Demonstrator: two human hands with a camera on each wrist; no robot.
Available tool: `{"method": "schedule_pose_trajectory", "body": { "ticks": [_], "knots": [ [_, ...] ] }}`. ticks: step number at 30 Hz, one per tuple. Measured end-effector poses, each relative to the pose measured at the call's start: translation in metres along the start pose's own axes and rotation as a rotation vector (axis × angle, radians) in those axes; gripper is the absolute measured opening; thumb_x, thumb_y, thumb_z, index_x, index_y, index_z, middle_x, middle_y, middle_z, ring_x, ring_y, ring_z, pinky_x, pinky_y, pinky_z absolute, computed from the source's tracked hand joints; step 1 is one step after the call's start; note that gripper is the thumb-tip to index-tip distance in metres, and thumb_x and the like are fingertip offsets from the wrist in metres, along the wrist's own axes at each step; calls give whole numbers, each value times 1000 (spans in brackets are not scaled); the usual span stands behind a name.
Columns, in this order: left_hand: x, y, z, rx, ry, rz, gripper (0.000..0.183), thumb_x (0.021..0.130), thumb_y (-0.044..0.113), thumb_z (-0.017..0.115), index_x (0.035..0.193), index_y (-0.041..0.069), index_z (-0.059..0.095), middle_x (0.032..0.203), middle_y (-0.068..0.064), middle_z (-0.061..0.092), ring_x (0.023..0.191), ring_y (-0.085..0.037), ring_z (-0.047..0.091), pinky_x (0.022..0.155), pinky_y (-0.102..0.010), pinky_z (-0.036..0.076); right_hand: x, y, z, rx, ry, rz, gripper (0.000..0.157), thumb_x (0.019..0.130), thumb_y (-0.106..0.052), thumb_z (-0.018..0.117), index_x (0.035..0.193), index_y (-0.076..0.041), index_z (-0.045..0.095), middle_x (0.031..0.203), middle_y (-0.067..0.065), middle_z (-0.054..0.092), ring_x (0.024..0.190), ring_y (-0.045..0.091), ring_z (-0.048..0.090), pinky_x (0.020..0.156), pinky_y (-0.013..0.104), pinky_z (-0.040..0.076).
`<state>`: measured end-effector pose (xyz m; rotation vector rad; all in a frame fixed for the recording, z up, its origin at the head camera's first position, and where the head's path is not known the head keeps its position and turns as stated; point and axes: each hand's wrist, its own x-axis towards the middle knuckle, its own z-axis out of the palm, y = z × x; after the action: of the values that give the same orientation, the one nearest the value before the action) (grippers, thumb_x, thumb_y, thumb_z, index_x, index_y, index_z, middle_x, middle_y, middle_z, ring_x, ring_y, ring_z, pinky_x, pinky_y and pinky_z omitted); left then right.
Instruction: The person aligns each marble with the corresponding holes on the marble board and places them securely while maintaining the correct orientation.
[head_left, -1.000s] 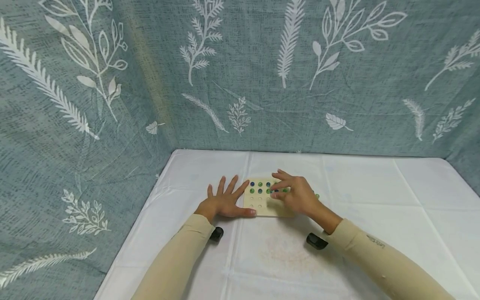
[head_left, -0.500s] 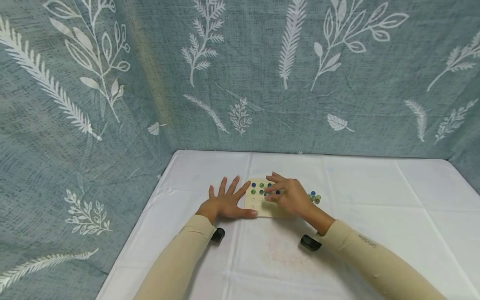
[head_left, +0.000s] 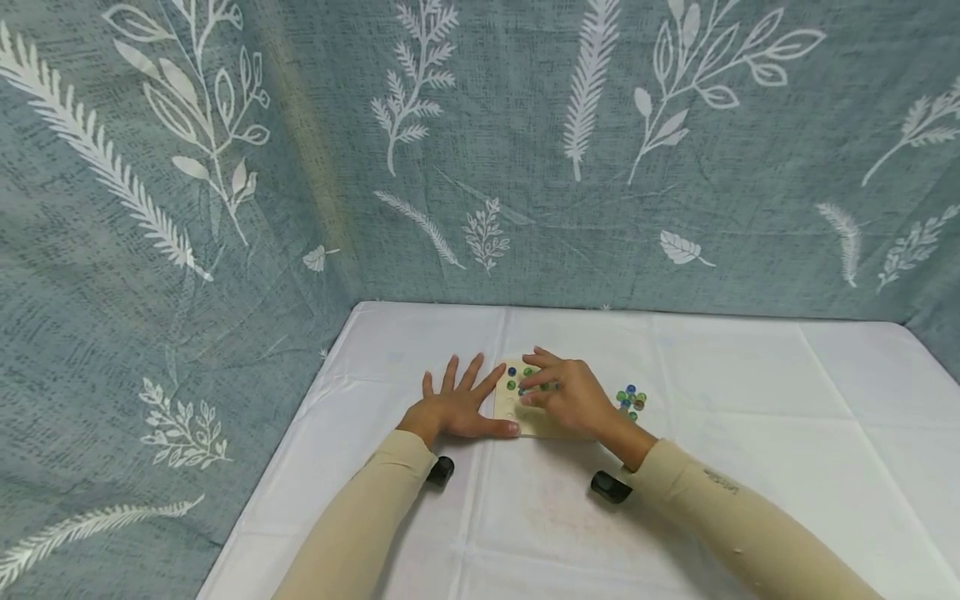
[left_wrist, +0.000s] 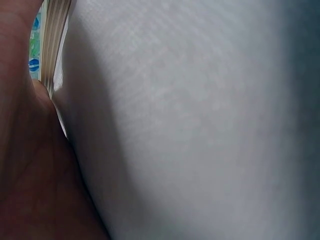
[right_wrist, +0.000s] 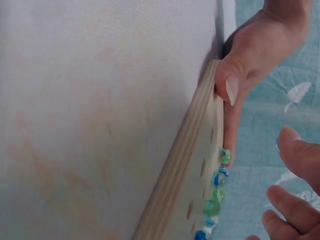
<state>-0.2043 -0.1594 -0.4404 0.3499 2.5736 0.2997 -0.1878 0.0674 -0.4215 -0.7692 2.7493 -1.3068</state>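
Observation:
A pale wooden board (head_left: 555, 427) with holes lies on the table, blue and green marbles in its far rows and bare holes in the near left part. My left hand (head_left: 453, 414) is spread flat at the board's left edge, its thumb on the near left corner. My right hand (head_left: 573, 400) is over the board, thumb and index finger pinching a small bluish marble (head_left: 522, 391) above the second row's left part. This hand hides much of the board's right side. In the right wrist view, the right thumb (right_wrist: 302, 157) hangs beside the board's marbles (right_wrist: 212, 207).
Several loose blue, green and brownish marbles (head_left: 632, 398) lie in a cluster right of the board. A white cloth (head_left: 757, 467) covers the table. Patterned blue-grey curtains (head_left: 540, 267) stand behind it and on the left.
My right hand has shifted left across the board, the marble moving with its fingertips. The loose marble cluster has come into fuller view. My left hand stays at the board's edge.

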Motion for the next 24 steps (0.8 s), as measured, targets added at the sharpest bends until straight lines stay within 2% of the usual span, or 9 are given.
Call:
{"method": "schedule_pose_trajectory", "body": {
  "ticks": [5, 8, 13, 24],
  "knots": [
    [8, -4, 4, 6, 4, -20, 112, 78, 96, 50, 163, 52, -9, 174, 8, -26, 159, -36, -30, 122, -75, -14, 4, 0, 6, -11, -9, -3, 16, 90, -10, 81, 104, -5, 84, 146, 16, 64, 151, 34, 46, 118, 57, 43],
    [10, -3, 5, 1, -3, -14, 113, 78, 96, 50, 162, 52, -9, 173, 9, -27, 158, -36, -31, 121, -75, -15, 5, 0, 7, -19, -7, 13, 16, 89, -10, 81, 104, -6, 84, 147, 16, 63, 151, 34, 46, 120, 59, 40],
    [8, -3, 4, -8, -16, 15, 117, 75, 100, 47, 164, 49, -9, 174, 6, -25, 159, -37, -29, 120, -76, -16, 7, 1, 11, -53, -12, 24, 16, 88, -10, 82, 103, -6, 84, 146, 17, 63, 151, 36, 46, 124, 62, 31],
    [6, -3, 3, 9, -11, 15, 117, 74, 101, 47, 164, 49, -8, 175, 4, -24, 160, -37, -27, 120, -76, -15, 16, 3, 21, -130, -23, 8, 16, 86, -10, 84, 101, -5, 84, 140, 21, 67, 148, 40, 48, 122, 68, 31]
  ]
}}
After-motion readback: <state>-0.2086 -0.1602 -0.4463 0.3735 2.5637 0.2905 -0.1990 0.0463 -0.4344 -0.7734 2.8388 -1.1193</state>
